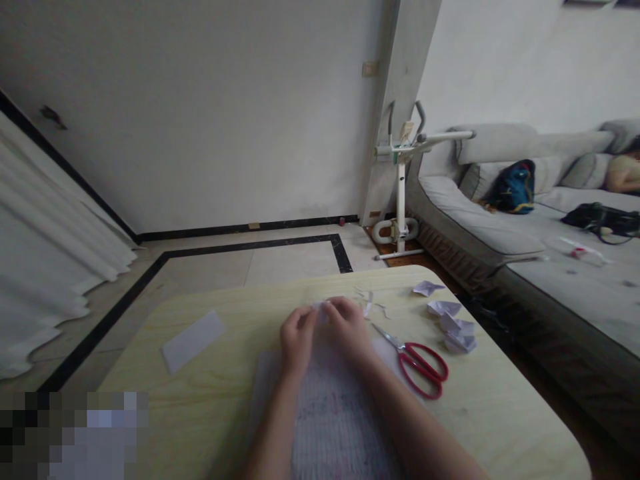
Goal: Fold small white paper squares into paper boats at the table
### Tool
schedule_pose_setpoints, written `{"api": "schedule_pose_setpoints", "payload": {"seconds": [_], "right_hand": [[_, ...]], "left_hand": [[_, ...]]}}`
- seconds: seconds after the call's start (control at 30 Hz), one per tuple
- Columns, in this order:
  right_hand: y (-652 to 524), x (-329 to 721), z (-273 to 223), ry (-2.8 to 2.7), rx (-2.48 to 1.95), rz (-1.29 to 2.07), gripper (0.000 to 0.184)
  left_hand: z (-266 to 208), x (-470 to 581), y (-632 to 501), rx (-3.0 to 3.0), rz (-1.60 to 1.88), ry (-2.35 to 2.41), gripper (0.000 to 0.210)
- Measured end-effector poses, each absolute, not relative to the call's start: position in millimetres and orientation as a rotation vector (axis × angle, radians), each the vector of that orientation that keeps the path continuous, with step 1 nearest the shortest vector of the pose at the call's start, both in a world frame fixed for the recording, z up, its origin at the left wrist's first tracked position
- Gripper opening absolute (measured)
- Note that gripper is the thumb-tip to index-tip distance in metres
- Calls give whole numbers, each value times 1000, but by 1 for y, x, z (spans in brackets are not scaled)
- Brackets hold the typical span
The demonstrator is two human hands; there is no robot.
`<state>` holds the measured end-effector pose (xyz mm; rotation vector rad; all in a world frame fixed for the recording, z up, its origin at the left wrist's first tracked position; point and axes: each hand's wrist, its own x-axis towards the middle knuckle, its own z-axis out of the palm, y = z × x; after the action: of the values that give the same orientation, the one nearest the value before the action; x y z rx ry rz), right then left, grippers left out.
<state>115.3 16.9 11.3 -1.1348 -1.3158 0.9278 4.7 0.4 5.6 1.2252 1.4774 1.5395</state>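
Between my two hands is a small piece of white paper (321,312), mostly hidden by the fingers. My left hand (296,337) pinches its left side, and my right hand (350,327) grips the right side. Under my forearms lies a sheet covered in writing (333,420). Red-handled scissors (420,365) rest to the right of my right hand, their tips pointing toward it. Thin paper scraps (369,305) are scattered just beyond that hand. Several folded white paper pieces (453,323) stand along the table's right side. A flat white paper strip (194,340) lies at the left.
The pale wooden table (510,407) has rounded corners. Beyond it stand a white exercise machine (401,180) and a grey sofa (575,267) holding a blue backpack (517,187) and a black bag (603,219). A person's arm (625,175) shows at the far right. White curtains (45,253) hang at left.
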Motion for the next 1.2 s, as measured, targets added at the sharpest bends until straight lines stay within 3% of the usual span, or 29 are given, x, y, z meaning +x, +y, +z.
{"api": "schedule_pose_setpoints", "payload": {"seconds": [1.2], "right_hand": [[13, 116, 11, -1382, -1113, 1071, 23]], "left_hand": [[11, 6, -5, 1211, 1555, 1513, 21]]}}
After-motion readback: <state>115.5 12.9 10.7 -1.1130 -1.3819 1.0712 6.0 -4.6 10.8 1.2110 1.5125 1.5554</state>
